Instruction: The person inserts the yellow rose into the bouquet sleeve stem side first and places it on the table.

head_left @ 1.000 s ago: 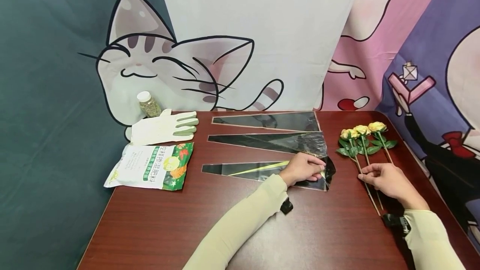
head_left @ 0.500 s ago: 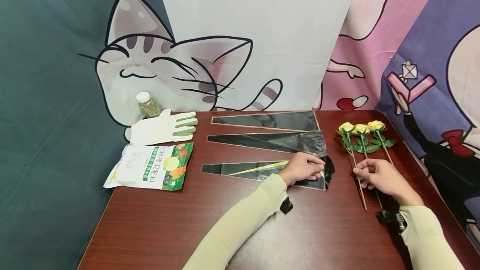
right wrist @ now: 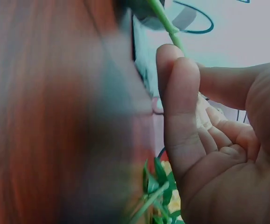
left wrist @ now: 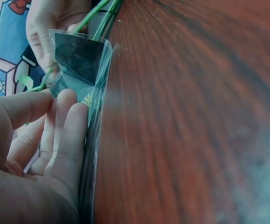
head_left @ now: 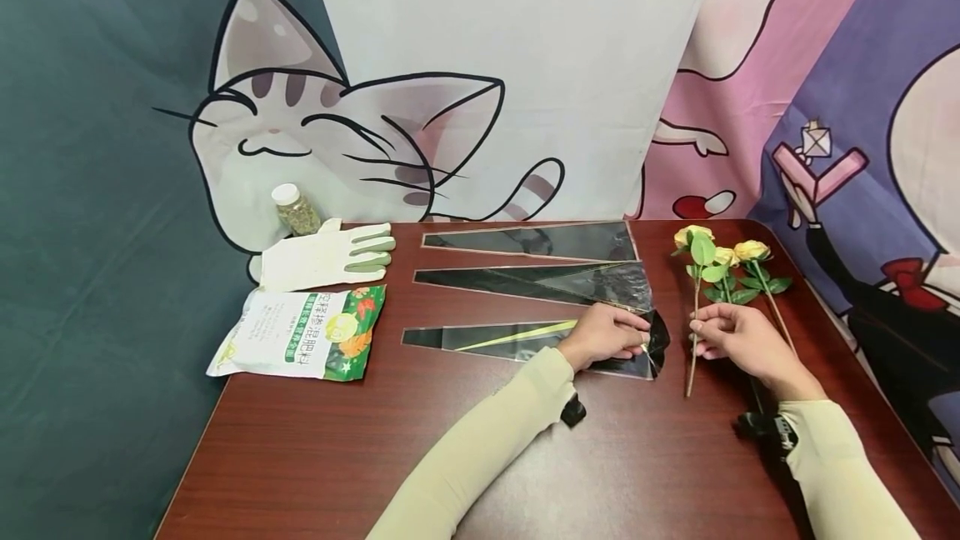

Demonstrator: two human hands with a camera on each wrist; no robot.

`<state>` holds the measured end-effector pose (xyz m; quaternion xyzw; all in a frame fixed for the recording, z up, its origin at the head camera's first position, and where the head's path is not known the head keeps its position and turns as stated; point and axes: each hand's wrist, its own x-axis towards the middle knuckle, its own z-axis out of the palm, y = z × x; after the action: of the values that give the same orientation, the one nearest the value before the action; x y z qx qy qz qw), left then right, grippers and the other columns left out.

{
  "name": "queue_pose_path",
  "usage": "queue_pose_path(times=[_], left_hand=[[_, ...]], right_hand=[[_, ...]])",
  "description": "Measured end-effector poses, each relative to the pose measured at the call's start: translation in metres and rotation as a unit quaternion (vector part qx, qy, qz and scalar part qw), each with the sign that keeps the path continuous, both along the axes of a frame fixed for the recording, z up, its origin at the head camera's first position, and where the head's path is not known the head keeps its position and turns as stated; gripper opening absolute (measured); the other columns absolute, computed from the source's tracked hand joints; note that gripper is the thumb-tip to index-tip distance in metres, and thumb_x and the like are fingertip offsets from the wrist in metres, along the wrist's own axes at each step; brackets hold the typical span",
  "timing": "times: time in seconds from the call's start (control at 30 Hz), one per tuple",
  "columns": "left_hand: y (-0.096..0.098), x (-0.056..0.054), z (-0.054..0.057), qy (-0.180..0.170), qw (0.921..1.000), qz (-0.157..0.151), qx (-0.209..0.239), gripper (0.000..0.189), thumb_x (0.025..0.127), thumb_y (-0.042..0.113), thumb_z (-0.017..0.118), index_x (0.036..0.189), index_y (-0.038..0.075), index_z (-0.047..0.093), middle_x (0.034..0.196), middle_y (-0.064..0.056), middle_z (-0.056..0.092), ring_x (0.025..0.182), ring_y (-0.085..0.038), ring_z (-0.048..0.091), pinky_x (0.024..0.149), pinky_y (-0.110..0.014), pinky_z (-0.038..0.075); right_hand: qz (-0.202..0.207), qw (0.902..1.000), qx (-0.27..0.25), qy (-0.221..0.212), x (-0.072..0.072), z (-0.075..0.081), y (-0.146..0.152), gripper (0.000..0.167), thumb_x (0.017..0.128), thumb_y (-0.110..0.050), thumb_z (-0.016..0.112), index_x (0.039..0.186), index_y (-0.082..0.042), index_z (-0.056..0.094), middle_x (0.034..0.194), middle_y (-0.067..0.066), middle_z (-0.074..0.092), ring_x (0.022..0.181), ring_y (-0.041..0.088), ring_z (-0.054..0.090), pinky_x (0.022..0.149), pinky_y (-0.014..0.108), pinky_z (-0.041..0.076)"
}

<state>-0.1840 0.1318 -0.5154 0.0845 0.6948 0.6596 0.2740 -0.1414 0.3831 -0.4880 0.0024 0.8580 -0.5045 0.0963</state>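
Observation:
On the dark red table, my left hand [head_left: 609,336] pinches the wide end of a long, tapered black-and-clear flower sleeve [head_left: 517,342]. The left wrist view shows the thumb and fingers at the clear film of its mouth [left wrist: 79,58]. To the right, my right hand [head_left: 738,344] pinches the stem of a yellow artificial rose [head_left: 697,286] between thumb and fingers. Its bloom points toward the wall, and its cut end toward me. A green stem [right wrist: 160,14] runs past the fingertips in the right wrist view. Two more yellow roses [head_left: 752,251] lie beside that hand.
Two more flower sleeves [head_left: 480,282] lie behind the first. At the left are a fertilizer bag [head_left: 315,336], a white and green work glove [head_left: 315,261] and a white-capped jar [head_left: 297,211]. Cartoon-printed cloth [head_left: 555,65] hangs along the table's back edge.
My right hand has lifted one rose from beside the others and moved it left, turning its stem more upright in the view. My left hand has stayed on the sleeve.

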Motion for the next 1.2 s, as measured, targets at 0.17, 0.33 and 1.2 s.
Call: queue_pose_path(times=[0.17,0.33,1.2], left_hand=[[0.001,0.001,0.001,0.005,1.0,0.003,-0.001,0.013,0.092,0.004,0.081,0.104,0.007,0.084,0.083,-0.014,0.08,0.064,-0.011,0.07,0.061,-0.026,0.064],[0.001,0.002,0.001,0.004,1.0,0.006,-0.004,0.013,0.092,0.003,0.081,0.104,0.006,0.084,0.083,-0.013,0.08,0.064,-0.011,0.069,0.061,-0.025,0.063],[0.002,0.002,0.006,-0.018,0.9998,0.01,-0.008,0.015,0.093,0.005,0.079,0.107,0.008,0.084,0.078,-0.011,0.079,0.065,-0.01,0.069,0.059,-0.023,0.062]], right_hand=[[-0.01,0.9993,-0.031,0.02,-0.002,0.008,-0.009,0.04,0.108,-0.014,0.062,0.129,0.019,0.052,0.087,0.008,0.076,0.071,0.013,0.075,0.065,0.03,0.065],[-0.012,0.9978,-0.043,0.049,-0.008,0.015,-0.017,0.038,0.108,-0.014,0.062,0.128,0.017,0.052,0.082,0.001,0.076,0.069,0.012,0.076,0.064,0.03,0.065],[-0.08,0.9843,-0.134,0.084,-0.024,0.001,-0.028,0.02,0.108,-0.012,0.062,0.114,0.001,0.048,0.079,-0.003,0.076,0.066,0.01,0.077,0.062,0.028,0.065]])
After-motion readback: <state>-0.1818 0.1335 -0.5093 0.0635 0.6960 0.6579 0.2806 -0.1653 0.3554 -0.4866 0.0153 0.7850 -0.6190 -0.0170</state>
